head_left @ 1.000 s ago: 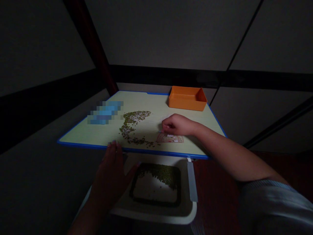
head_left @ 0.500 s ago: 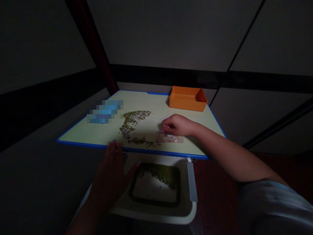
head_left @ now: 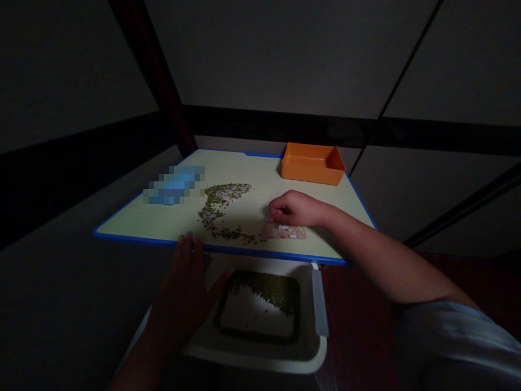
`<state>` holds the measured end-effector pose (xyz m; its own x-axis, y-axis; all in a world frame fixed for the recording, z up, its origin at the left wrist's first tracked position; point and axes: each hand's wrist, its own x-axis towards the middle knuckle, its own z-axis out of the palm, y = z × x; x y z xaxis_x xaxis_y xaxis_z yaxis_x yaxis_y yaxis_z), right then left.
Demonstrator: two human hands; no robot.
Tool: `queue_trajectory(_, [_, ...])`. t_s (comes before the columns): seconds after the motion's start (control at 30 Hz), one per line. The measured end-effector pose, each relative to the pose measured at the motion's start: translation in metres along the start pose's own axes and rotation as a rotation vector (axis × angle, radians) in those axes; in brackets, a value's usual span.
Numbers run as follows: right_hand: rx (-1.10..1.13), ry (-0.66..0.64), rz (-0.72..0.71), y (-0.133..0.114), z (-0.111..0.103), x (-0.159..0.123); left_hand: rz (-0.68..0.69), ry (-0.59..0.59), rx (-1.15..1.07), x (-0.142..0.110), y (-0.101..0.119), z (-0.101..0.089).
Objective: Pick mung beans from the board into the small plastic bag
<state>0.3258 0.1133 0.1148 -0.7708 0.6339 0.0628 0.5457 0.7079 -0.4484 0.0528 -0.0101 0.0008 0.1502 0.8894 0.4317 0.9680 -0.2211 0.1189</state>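
Note:
Small green beans (head_left: 222, 195) lie in a curved, loose band on the pale blue-edged tabletop (head_left: 260, 168). To the right of them my right hand (head_left: 293, 209) rests low over the surface, its fingers curled together at the edge of a patterned half-round print (head_left: 284, 232). Whatever those fingers hold, if anything, is hidden. My left hand (head_left: 185, 279) is in shadow at the near edge, fingertips on the blue rim and thumb spread toward the white basin (head_left: 301, 365). More green beans (head_left: 274, 290) lie on the floor of that basin, below the tabletop.
An orange open box (head_left: 311, 165) stands at the far right corner. On the left lies a blurred blue item (head_left: 175, 185). Dark wall panels (head_left: 264, 60) rise behind the table, and a dark red post (head_left: 152, 76) stands at the back left.

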Motion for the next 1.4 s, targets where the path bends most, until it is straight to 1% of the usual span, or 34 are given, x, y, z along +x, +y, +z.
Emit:
queue_trajectory(0.33, [0.038,-0.04,-0.003,-0.003,0.007,0.001,0.017,0.013,-0.01,0.0,0.0,0.0])
queue_trajectory(0.53, [0.158,-0.104,-0.01,-0.002,0.009,0.0,0.022,0.022,-0.004,0.0,-0.001,0.002])
queue_trajectory(0.67, [0.204,-0.076,-0.007,0.001,0.009,0.001,0.026,0.025,-0.007,0.0,0.0,0.0])
queue_trajectory(0.9, [0.116,-0.008,0.019,0.002,0.01,0.002,-0.002,0.001,-0.015,-0.001,0.001,0.0])
queue_trajectory(1.03, [0.086,0.025,0.014,0.0,0.01,0.002,-0.003,0.015,-0.027,-0.001,0.001,0.0])
queue_trajectory(1.27, [0.028,0.002,0.029,-0.003,0.012,0.002,-0.014,0.012,-0.027,0.0,0.002,0.0])
queue_trajectory(1.4, [-0.035,0.011,0.047,-0.007,0.015,0.003,-0.005,0.014,-0.029,0.0,0.002,0.0])
